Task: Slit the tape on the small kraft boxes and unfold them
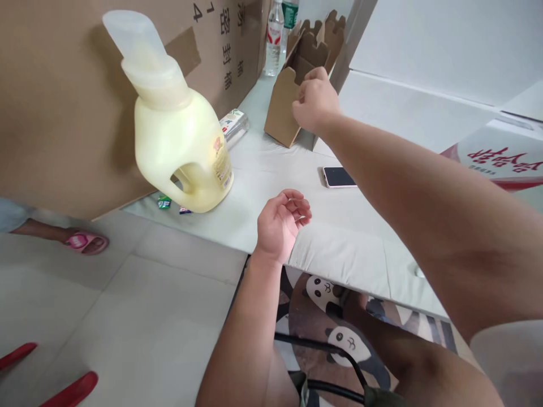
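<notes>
Right hand (316,102): closed on carton (280,110) edge, 12 o'clock.
Left hand (280,223): half-curled, empty, centre.
Jug (182,147): 10 o'clock.

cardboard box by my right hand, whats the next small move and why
Probably draw the cardboard box toward you, passing left of the phone. The right hand seems to have its grip closed on the box's top edge, far across the table, while the left hand hangs empty and half curled near the front edge, free to steady it.
</notes>
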Motion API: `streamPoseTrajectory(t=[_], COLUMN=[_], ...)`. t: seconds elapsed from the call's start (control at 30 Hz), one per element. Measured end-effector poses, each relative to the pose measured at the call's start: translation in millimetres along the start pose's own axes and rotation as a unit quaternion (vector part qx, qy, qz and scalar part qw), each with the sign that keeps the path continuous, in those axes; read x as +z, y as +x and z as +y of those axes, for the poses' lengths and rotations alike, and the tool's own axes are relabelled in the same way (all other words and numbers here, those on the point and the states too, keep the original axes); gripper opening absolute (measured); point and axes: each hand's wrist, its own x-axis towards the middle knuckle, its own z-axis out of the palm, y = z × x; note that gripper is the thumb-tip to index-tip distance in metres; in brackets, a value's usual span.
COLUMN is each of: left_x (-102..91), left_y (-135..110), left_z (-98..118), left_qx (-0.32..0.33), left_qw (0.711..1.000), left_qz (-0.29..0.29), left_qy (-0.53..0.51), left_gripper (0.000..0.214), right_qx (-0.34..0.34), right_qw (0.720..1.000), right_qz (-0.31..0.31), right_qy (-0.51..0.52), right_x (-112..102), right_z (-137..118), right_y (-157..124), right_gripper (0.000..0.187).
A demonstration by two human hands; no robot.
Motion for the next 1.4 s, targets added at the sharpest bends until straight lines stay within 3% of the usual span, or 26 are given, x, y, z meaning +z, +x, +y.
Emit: streamPoseTrajectory(t=[0.2, 0.3, 0.4, 0.47, 0.53, 0.63, 0.7, 0.77, 0.9, 1.07, 1.17, 1.3, 1.4], left_x=[10.0, 10.3, 3.5, 0.0, 2.4, 19.6, 34.9, 46.6, 52.7, 52.6, 52.5, 44.4, 37.1], left_y=[2.4, 7.4, 12.8, 13.6, 10.3, -0.3, -6.5, -8.5, -1.6, 3.5, 7.3, 20.3, 28.1], left_z=[-9.3, -14.9, -15.9, -15.7, -18.4, -32.7, -47.4, -61.9, -77.3, -77.1, -74.7, -68.2, -62.8], left_qx=[0.012, 0.105, 0.249, 0.313, 0.364, 0.417, 0.409, 0.37, 0.379, 0.391, 0.379, 0.329, 0.34], left_qw=[0.999, 0.983, 0.923, 0.891, 0.875, 0.861, 0.87, 0.893, 0.895, 0.865, 0.855, 0.871, 0.84], left_qz=[0.003, 0.104, 0.244, 0.275, 0.251, 0.16, 0.098, 0.054, 0.016, 0.001, -0.041, -0.1, -0.172], left_qy=[0.031, 0.104, 0.165, 0.179, 0.198, 0.243, 0.257, 0.252, 0.235, 0.313, 0.352, 0.351, 0.385], left_gripper=[0.018, 0.016, 0.017, 0.014, 0.01, 0.011, 0.012, 0.01, 0.008, 0.017, 0.023, 0.036, 0.042], right_qx=[0.036, -0.005, -0.02, -0.044, -0.058, -0.029, -0.002, 0.024, 0.08, 0.141, 0.099, 0.006, -0.06], right_qw=[0.99, 0.992, 0.994, 0.996, 0.993, 0.971, 0.956, 0.948, 0.931, 0.941, 0.94, 0.933, 0.933], right_qz=[-0.111, -0.077, -0.045, 0.006, 0.087, 0.233, 0.292, 0.311, 0.305, 0.229, 0.215, 0.213, 0.215], right_qy=[-0.075, -0.096, -0.1, -0.079, -0.05, -0.04, -0.007, 0.06, 0.185, 0.204, 0.246, 0.289, 0.284], right_x=[-27.5, -51.1, -85.3, -111.6, -135.4, -155.3, -154.7, -146.1, -124.4, -114.8, -113.9, -110.5, -109.3], right_z=[-10.4, -5.3, 14.7, 33.9, 54.8, 85.1, 103.0, 117.7, 133.2, 133.9, 137.7, 147.7, 151.2], right_y=[-37.3, -73.4, -131.0, -179.9, -231.6, -300.3, -332.7, -352.5, -365.8, -372.0, -375.5, -375.7, -374.2], right_gripper=[0.03, 0.034, 0.035, 0.038, 0.04, 0.047, 0.046, 0.039, 0.022, 0.049, 0.064, 0.065, 0.069])
